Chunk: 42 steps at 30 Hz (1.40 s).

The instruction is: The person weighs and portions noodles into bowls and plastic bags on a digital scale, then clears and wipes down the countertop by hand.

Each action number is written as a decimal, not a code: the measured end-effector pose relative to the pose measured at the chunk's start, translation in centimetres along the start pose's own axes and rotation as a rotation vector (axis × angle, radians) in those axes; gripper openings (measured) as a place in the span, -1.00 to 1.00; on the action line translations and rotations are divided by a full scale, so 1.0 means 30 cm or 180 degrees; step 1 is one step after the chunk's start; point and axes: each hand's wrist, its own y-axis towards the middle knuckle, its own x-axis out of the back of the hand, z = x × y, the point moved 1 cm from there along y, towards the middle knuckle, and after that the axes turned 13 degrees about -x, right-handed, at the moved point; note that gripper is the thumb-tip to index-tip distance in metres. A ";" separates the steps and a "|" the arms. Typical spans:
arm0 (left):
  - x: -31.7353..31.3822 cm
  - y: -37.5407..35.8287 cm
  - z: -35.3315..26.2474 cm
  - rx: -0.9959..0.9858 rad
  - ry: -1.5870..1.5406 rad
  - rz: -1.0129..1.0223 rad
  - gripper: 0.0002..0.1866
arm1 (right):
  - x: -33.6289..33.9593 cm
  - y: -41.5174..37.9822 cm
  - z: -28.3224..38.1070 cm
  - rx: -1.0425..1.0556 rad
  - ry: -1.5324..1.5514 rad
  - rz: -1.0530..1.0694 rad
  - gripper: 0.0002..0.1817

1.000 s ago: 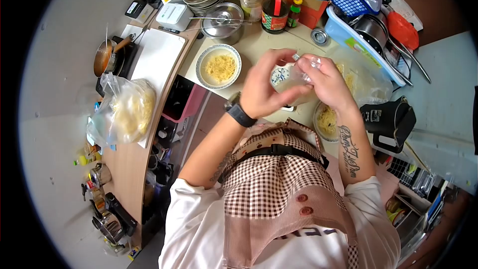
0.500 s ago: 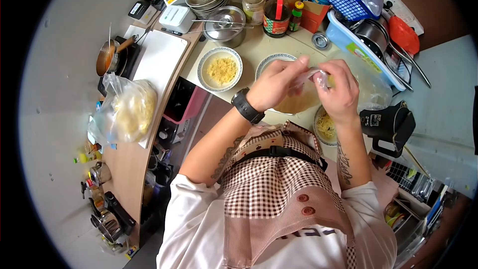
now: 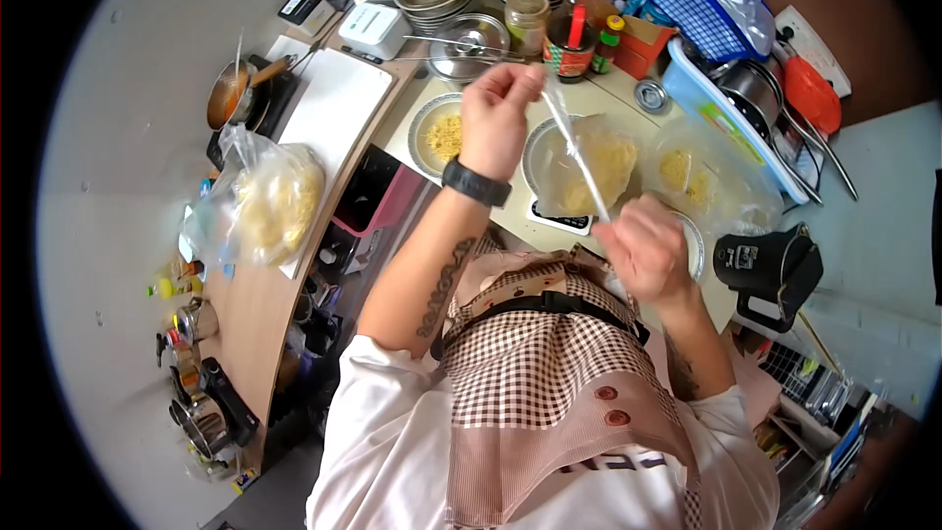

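Apron [image 3: 549, 363] — brown-white checks.

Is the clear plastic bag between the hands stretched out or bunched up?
Stretched out: the left hand and right hand pull the clear plastic bag taut between them above a bowl.

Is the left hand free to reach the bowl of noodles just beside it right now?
Probably not yet: the left hand is pinching one end of the clear plastic bag, stretched to the right hand. The bowl of noodles sits close, unobstructed.
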 end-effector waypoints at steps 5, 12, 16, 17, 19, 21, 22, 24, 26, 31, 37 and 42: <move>0.151 -0.012 0.055 0.0435 0.0643 -0.0215 -0.78 | -0.057 -0.067 0.073 -0.0139 0.1186 0.0834 -0.61; 0.194 -0.384 -0.005 0.0242 0.0874 0.2829 -0.64 | -0.109 -0.087 0.130 -0.0620 0.2111 0.1803 -0.69; 0.315 -0.511 0.074 -0.0185 0.1478 0.2525 -0.56 | -0.149 -0.103 0.071 -0.1268 0.2676 0.1657 -0.64; 0.359 -0.523 0.110 -0.0034 0.1429 0.2271 -0.54 | -0.153 -0.102 0.052 -0.1298 0.2593 0.1642 -0.64; 0.429 -0.537 0.055 0.0461 0.1327 0.1136 -0.65 | -0.161 -0.091 0.013 -0.1379 0.2432 0.1597 -0.63; 0.541 -0.511 -0.056 0.1248 0.1151 0.0033 -0.74 | -0.174 -0.075 -0.019 -0.1466 0.2141 0.1470 -0.62; 0.637 -0.489 -0.094 0.0628 0.1182 -0.0394 -0.79 | -0.181 -0.078 -0.045 -0.1550 0.2094 0.1431 -0.62; 0.809 -0.400 -0.296 0.0083 0.1604 -0.1605 -0.82 | -0.198 -0.083 -0.047 -0.1795 0.2050 0.1319 -0.62; 1.049 -0.305 -0.440 -0.1226 0.1962 -0.2289 -0.81 | -0.218 -0.077 -0.052 -0.1856 0.1979 0.1359 -0.66; 1.605 -0.115 -0.694 0.1172 0.6412 -0.0983 -0.63 | -0.272 -0.013 0.041 -0.1495 0.1197 0.1436 -0.77; 2.382 -0.305 -0.096 0.2789 0.6575 0.1456 -0.47 | -0.302 0.008 0.100 -0.1586 0.0711 0.1705 -0.83; 2.303 -0.331 -0.284 0.2221 0.6752 0.1907 -0.47 | -0.239 -0.072 0.018 -0.1956 0.0660 0.1265 -0.83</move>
